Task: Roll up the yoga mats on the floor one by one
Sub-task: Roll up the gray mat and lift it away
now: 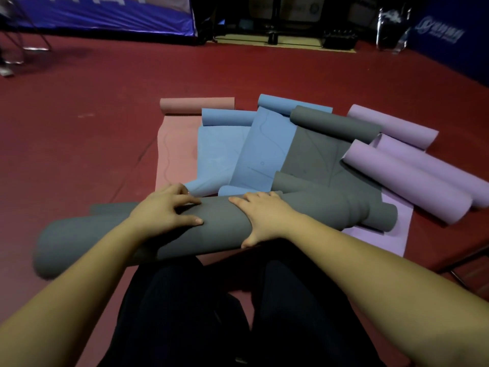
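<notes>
Both hands (211, 215) press flat, fingers spread, atop the rolled grey mat (217, 231).

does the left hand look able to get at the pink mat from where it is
Probably yes: the left hand rests on the grey roll, and the pink mat lies flat just beyond it with nothing between.
</notes>
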`<state>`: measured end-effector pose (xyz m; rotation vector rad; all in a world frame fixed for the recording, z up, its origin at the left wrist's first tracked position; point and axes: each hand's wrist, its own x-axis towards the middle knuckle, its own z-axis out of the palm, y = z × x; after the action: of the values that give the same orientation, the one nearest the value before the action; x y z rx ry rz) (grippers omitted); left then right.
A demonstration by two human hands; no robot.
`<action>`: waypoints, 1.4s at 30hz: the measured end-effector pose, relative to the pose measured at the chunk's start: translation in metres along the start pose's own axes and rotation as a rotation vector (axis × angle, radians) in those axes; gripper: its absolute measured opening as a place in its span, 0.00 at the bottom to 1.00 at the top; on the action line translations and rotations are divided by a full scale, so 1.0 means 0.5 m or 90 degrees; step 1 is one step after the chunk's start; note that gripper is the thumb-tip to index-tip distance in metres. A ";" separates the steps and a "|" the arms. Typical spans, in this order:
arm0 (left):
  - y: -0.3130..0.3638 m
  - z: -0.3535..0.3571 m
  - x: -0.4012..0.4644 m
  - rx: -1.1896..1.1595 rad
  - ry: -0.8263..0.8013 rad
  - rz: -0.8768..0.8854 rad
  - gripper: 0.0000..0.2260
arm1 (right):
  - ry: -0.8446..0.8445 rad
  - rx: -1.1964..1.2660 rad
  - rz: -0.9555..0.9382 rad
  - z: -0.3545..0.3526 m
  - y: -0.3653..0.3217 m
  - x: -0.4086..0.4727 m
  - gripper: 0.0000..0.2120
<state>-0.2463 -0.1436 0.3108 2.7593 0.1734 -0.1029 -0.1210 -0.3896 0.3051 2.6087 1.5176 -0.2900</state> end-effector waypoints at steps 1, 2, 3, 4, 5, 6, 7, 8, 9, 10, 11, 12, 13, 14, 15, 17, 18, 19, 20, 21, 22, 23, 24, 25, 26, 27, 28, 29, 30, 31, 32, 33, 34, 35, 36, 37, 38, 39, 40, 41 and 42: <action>0.006 0.014 -0.012 0.055 0.053 0.007 0.35 | -0.008 0.008 0.001 -0.003 0.002 0.004 0.55; 0.013 0.029 -0.027 0.110 0.103 0.011 0.33 | -0.019 0.014 0.001 -0.007 0.005 0.009 0.54; 0.019 0.044 -0.043 0.159 0.139 0.015 0.34 | -0.028 0.020 -0.001 -0.011 0.007 0.014 0.54; 0.029 0.064 -0.058 0.201 0.165 0.017 0.36 | -0.040 0.026 0.000 -0.014 0.011 0.018 0.54; 0.035 0.081 -0.073 0.242 0.177 0.015 0.40 | -0.049 0.032 -0.001 -0.017 0.013 0.022 0.54; 0.040 0.099 -0.085 0.285 0.175 0.012 0.45 | -0.059 0.037 -0.001 -0.019 0.014 0.026 0.54; 0.045 0.114 -0.091 0.321 0.164 0.000 0.49 | -0.067 0.041 0.000 -0.021 0.014 0.029 0.53; 0.049 0.121 -0.095 0.348 0.148 -0.019 0.51 | -0.073 0.046 0.000 -0.024 0.012 0.031 0.53; 0.053 0.124 -0.094 0.366 0.135 -0.039 0.52 | -0.077 0.053 -0.001 -0.026 0.011 0.032 0.52; 0.056 0.124 -0.092 0.379 0.128 -0.055 0.53 | -0.080 0.061 -0.002 -0.029 0.008 0.032 0.52; 0.059 0.121 -0.089 0.389 0.120 -0.064 0.53 | -0.084 0.072 -0.003 -0.033 0.008 0.033 0.51; 0.062 0.117 -0.086 0.397 0.111 -0.067 0.53 | -0.088 0.085 -0.003 -0.036 0.008 0.031 0.50; 0.065 0.110 -0.084 0.405 0.101 -0.068 0.52 | -0.091 0.098 -0.005 -0.042 0.007 0.030 0.49; 0.066 0.105 -0.082 0.409 0.094 -0.065 0.51 | -0.096 0.108 -0.005 -0.046 0.008 0.029 0.49; 0.069 0.099 -0.081 0.411 0.090 -0.063 0.51 | -0.101 0.114 -0.006 -0.052 0.009 0.028 0.49; 0.074 0.090 -0.079 0.412 0.096 -0.053 0.50 | -0.106 0.115 -0.007 -0.059 0.011 0.024 0.49; 0.078 0.086 -0.080 0.408 0.102 -0.046 0.49 | -0.104 0.113 -0.008 -0.062 0.012 0.019 0.49; 0.082 0.082 -0.082 0.402 0.105 -0.041 0.49 | -0.100 0.111 -0.010 -0.064 0.014 0.014 0.49; 0.085 0.078 -0.084 0.396 0.108 -0.037 0.48 | -0.094 0.110 -0.011 -0.069 0.016 0.009 0.48; 0.087 0.074 -0.087 0.392 0.114 -0.031 0.48 | -0.087 0.112 -0.011 -0.073 0.017 0.004 0.48; 0.089 0.069 -0.090 0.389 0.120 -0.025 0.47 | -0.084 0.119 -0.012 -0.079 0.018 -0.001 0.47; 0.092 0.063 -0.094 0.386 0.126 -0.018 0.47 | -0.084 0.130 -0.015 -0.084 0.019 -0.006 0.46; 0.096 0.055 -0.098 0.382 0.130 -0.010 0.47 | -0.086 0.141 -0.018 -0.090 0.020 -0.012 0.45; 0.101 0.046 -0.102 0.381 0.134 -0.002 0.47 | -0.092 0.154 -0.021 -0.096 0.023 -0.019 0.44; 0.106 0.035 -0.107 0.383 0.137 0.008 0.47 | -0.103 0.168 -0.024 -0.104 0.027 -0.026 0.44; 0.111 0.023 -0.112 0.387 0.138 0.019 0.48 | -0.117 0.182 -0.028 -0.115 0.031 -0.034 0.43; 0.117 0.011 -0.119 0.388 0.138 0.029 0.49 | -0.133 0.192 -0.033 -0.124 0.035 -0.041 0.43; 0.122 0.000 -0.126 0.385 0.131 0.034 0.49 | -0.147 0.196 -0.039 -0.130 0.036 -0.047 0.43; 0.126 -0.007 -0.134 0.377 0.116 0.033 0.49 | -0.158 0.195 -0.044 -0.132 0.035 -0.052 0.44; 0.129 -0.009 -0.139 0.367 0.093 0.029 0.50 | -0.169 0.192 -0.045 -0.128 0.036 -0.053 0.44; 0.131 -0.005 -0.144 0.360 0.065 0.024 0.51 | -0.182 0.192 -0.045 -0.119 0.034 -0.053 0.44; 0.131 0.003 -0.148 0.350 0.038 0.018 0.51 | -0.194 0.196 -0.044 -0.109 0.031 -0.052 0.43; 0.128 0.012 -0.151 0.336 0.019 0.010 0.52 | -0.201 0.205 -0.046 -0.099 0.027 -0.050 0.42; 0.122 0.019 -0.148 0.319 0.009 0.002 0.52 | -0.197 0.213 -0.051 -0.093 0.027 -0.045 0.43; 0.115 0.020 -0.145 0.304 -0.002 -0.006 0.52 | -0.181 0.217 -0.064 -0.089 0.025 -0.041 0.45; 0.109 0.017 -0.138 0.290 -0.020 -0.014 0.53 | -0.159 0.216 -0.078 -0.086 0.025 -0.038 0.45; 0.102 0.010 -0.129 0.276 -0.047 -0.023 0.53 | -0.135 0.218 -0.087 -0.084 0.027 -0.037 0.45; 0.096 0.002 -0.118 0.259 -0.077 -0.034 0.54 | -0.112 0.223 -0.088 -0.081 0.028 -0.036 0.43; 0.089 -0.007 -0.108 0.234 -0.105 -0.045 0.54 | -0.087 0.228 -0.091 -0.076 0.027 -0.037 0.40; 0.083 -0.015 -0.097 0.203 -0.128 -0.054 0.53 | -0.057 0.226 -0.090 -0.072 0.025 -0.041 0.37; 0.077 -0.023 -0.083 0.164 -0.151 -0.061 0.52 | -0.030 0.209 -0.086 -0.067 0.021 -0.047 0.34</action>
<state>-0.2818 -0.1795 0.3395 2.9610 0.2441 -0.5094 -0.1194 -0.4083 0.3430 2.7125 1.7663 -0.6615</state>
